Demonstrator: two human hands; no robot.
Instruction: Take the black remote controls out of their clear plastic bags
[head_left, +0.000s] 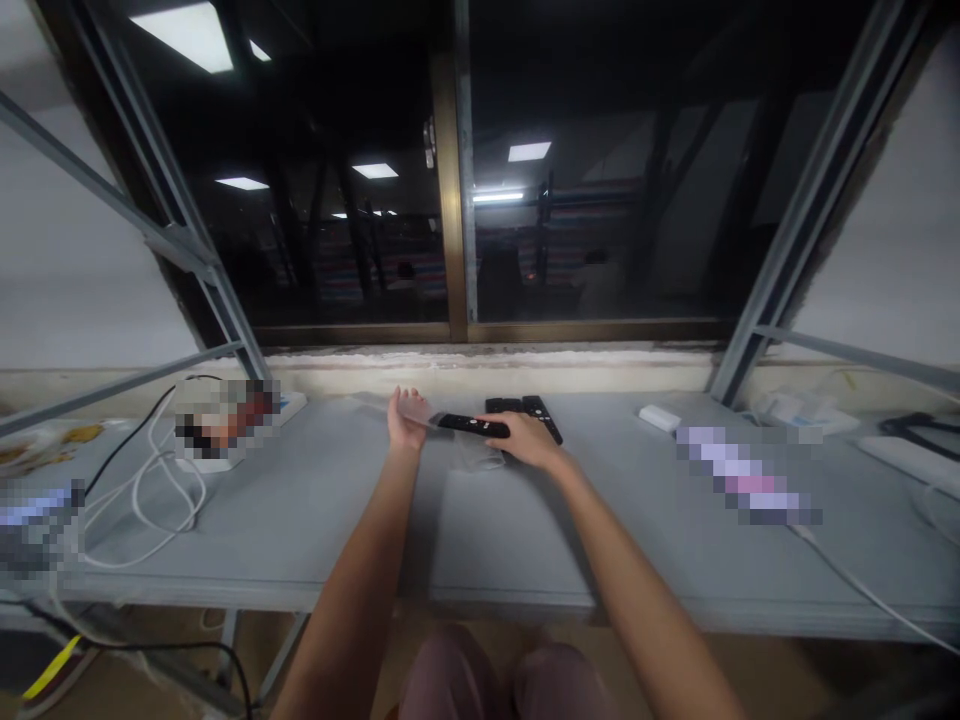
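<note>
A black remote control [466, 424] lies across between my hands, above the grey table. My right hand [529, 440] is closed around its right end. Its left end meets a clear plastic sleeve [421, 411]; how far it sits inside, I cannot tell. My left hand [406, 425] has the sleeve between thumb and fingers, with the fingertips pointing away from me. Just behind my right hand lie more black remotes [541, 412], partly hidden by it. Below the held remote, another piece of clear plastic [480, 456] rests on the table.
White cables [166, 500] loop over the left side of the table [337, 540] beside a white power strip [291, 406]. To the right are a white adapter [660, 418], a blurred-out object [739, 475] and its cable. Metal posts [739, 355] rise at both sides before a dark window.
</note>
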